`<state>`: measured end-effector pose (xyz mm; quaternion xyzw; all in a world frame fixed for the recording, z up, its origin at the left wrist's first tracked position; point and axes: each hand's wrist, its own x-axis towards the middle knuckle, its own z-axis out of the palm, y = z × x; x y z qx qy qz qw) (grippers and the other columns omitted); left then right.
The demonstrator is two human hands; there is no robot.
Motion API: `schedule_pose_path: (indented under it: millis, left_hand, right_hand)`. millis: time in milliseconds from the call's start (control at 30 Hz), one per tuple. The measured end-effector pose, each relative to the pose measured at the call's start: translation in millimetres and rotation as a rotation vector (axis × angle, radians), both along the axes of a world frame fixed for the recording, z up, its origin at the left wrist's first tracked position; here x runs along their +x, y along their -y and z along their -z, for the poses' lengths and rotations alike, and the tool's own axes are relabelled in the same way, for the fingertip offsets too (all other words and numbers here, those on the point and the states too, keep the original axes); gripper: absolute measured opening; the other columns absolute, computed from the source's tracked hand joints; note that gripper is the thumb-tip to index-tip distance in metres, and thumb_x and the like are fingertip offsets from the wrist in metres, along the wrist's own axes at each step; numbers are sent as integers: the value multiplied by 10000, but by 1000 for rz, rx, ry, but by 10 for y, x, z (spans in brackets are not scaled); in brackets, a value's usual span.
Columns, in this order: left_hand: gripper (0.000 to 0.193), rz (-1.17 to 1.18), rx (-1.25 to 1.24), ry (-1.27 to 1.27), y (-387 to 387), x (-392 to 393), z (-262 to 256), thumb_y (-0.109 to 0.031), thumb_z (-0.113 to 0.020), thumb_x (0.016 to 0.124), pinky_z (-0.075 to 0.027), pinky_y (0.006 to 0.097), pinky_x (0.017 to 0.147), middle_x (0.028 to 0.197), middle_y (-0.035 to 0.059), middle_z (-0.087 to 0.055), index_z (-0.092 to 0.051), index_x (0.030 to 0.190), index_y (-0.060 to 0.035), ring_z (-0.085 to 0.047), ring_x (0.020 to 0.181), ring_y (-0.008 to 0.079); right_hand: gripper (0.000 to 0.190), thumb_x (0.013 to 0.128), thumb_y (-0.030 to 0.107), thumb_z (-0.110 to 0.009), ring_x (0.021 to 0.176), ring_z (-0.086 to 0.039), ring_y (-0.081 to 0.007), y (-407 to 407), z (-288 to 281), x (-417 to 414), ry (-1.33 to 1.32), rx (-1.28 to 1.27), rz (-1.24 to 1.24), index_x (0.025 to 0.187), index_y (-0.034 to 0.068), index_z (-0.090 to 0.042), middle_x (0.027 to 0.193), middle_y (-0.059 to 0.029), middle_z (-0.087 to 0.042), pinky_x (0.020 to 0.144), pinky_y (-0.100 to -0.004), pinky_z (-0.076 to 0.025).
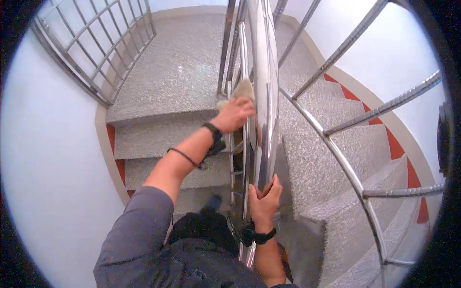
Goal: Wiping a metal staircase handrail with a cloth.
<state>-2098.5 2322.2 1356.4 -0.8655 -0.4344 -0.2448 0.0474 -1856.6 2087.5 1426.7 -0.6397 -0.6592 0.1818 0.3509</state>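
My left hand (pixel 236 113) holds a beige cloth (pixel 244 89) against the thinner metal bars just left of the wide handrail; the hand is slightly blurred. Part of the cloth sticks out above the fingers, and part to their left. Nearer to my body, my right hand (pixel 265 205) is closed around the polished metal handrail (pixel 265 108), thumb on the left side and fingers on the right. Below the handrail run upright bars and thinner rails, partly hidden by my left hand and forearm. Both wrists wear black bands.
Speckled stone steps (pixel 173 140) lie left of the railing, below a landing (pixel 173 64). More steps (pixel 335 151) lie to the right, crossed by a curved metal railing (pixel 338 151). Another metal railing (pixel 104 46) stands at the upper left. White walls (pixel 47 144) enclose the stairs.
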Motion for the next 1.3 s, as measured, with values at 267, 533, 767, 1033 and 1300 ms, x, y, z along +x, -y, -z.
schedule_pose_path:
  millis: [267,533,767,1033,1300]
  left_hand:
    - [268,-307,112,47,-556,-41,-686,-80,-589,825,-424,413,1041,1214,10,-636,-735,1032,-168,-506,1211,277]
    - [338,189,-108,-132,760,604,492,-147,-651,786,-455,434,972,1217,63,-586,-671,1118,-85,-468,1272,294]
    - [303,248,-36,-119,594,438,555,-175,-672,767,-431,413,968,1214,42,-603,-667,1063,-111,-471,1273,287]
    - [345,60,112,97,-837,-229,-450,-77,-613,787,-474,471,982,1232,70,-626,-670,1124,-123,-537,1210,312]
    - [395,-132,107,-56,-1709,-715,-1168,-15,-574,785,-445,454,1061,1288,76,-626,-682,1158,-90,-526,1228,332]
  right_hand:
    - [773,782,162,-815,1090,-576,-397,-17,63,75,60,34,33,1416,-50,-427,1180,-226,-556,944,-450,-480]
    - [751,799,121,-799,1007,-571,-317,20,92,79,34,-69,86,1415,-67,-413,1160,-197,-530,882,-384,-498]
    - [755,827,165,-799,974,-568,-298,4,-6,-122,88,-66,106,1423,-67,-398,1150,-186,-534,887,-400,-481]
    - [589,861,241,-769,968,-582,-324,-594,-503,-344,200,-31,112,1302,-41,-497,1030,-187,-591,892,-437,-453]
    - [687,755,376,-839,970,-632,-429,-717,-339,-486,208,25,256,1246,12,-524,1094,-218,-619,838,-498,-518]
